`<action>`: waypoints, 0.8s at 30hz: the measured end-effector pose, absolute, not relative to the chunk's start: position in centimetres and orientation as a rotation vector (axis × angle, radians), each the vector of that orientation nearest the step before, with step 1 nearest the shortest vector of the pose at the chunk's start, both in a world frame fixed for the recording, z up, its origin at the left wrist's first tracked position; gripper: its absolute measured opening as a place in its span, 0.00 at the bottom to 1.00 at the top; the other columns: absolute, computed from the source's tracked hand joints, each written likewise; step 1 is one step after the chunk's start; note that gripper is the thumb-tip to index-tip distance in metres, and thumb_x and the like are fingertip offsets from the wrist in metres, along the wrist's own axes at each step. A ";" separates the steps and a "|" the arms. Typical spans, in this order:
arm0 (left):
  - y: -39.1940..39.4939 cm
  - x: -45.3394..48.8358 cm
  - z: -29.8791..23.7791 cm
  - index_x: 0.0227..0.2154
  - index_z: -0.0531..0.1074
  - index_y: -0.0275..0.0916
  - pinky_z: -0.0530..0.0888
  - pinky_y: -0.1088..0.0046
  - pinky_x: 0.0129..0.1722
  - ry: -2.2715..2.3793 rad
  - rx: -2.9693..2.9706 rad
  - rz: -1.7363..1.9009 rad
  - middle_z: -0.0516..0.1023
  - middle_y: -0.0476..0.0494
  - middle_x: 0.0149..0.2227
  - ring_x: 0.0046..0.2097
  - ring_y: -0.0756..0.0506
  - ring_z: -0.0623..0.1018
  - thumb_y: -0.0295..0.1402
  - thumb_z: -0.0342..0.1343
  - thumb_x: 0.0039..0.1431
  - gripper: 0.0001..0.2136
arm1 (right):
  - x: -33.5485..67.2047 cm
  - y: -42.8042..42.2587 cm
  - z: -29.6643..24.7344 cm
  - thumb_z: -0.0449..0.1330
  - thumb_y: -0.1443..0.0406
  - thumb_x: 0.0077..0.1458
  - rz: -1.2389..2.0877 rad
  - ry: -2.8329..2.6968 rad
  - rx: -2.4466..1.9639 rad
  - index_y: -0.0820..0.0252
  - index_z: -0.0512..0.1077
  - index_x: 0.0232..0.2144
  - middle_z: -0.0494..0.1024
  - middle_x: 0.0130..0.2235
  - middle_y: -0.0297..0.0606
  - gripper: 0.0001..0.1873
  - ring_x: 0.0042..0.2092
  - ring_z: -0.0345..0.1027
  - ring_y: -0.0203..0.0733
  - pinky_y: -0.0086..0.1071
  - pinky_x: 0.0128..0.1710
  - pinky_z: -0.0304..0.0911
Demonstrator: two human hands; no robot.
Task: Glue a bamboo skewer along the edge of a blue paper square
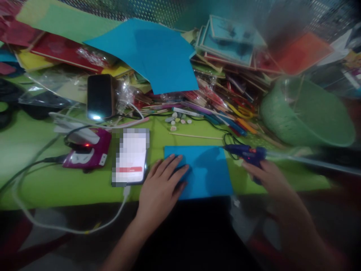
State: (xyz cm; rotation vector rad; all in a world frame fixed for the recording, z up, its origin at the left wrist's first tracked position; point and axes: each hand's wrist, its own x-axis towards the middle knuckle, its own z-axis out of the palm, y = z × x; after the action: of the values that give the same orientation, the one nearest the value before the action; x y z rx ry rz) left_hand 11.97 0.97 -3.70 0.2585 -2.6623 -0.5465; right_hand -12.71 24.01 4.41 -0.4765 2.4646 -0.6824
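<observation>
My left hand (166,178) lies flat with its fingers stretched over the left part of a blue sheet (208,173) at the table's front edge. In my right hand (265,175) is a dark blue glue gun (251,153), held by its handle. A long, pale glue stick (307,160) sticks out of its back toward the right. The gun's nozzle points left, at the upper right corner of the sheet; whether it touches the paper I cannot tell. A thin wooden stick (196,136) lies just beyond the sheet.
A lit phone (131,158) with a white cable lies left of my left hand, beside a purple power strip (87,150). Another phone (99,96) stands behind. Small stones (177,118), markers, blue paper (169,56) and framed cards fill the back. A green basket (304,113) stands right.
</observation>
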 end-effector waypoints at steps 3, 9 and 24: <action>1.0 12.0 -3.7 0.63 0.74 0.43 0.69 0.42 0.67 -2.662 0.259 -0.554 0.69 0.46 0.71 0.72 0.36 0.68 0.33 0.55 0.76 0.16 | -12.4 23.5 4.5 0.60 0.35 0.51 -0.686 2.428 -0.501 0.60 0.72 0.30 0.69 0.25 0.38 0.33 0.27 0.61 0.39 0.34 0.28 0.55; 1.0 12.0 -3.6 0.62 0.75 0.43 0.68 0.44 0.67 -2.659 0.259 -0.568 0.70 0.46 0.71 0.72 0.36 0.69 0.32 0.55 0.75 0.16 | -12.6 24.0 4.8 0.61 0.34 0.49 -0.671 2.464 -0.486 0.60 0.70 0.26 0.66 0.22 0.37 0.34 0.25 0.59 0.38 0.33 0.27 0.54; 1.0 12.0 -3.7 0.62 0.75 0.44 0.67 0.46 0.68 -2.655 0.268 -0.557 0.70 0.47 0.70 0.72 0.37 0.68 0.33 0.54 0.76 0.16 | -12.4 23.4 4.8 0.61 0.35 0.48 -0.687 2.441 -0.515 0.60 0.70 0.25 0.67 0.22 0.38 0.33 0.26 0.60 0.38 0.33 0.27 0.54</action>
State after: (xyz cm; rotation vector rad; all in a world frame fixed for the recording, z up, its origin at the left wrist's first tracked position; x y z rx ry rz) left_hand 11.97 0.99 -3.70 0.2676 -2.6546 -0.5573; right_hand -12.41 23.40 4.84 -0.5154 2.4411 -0.6874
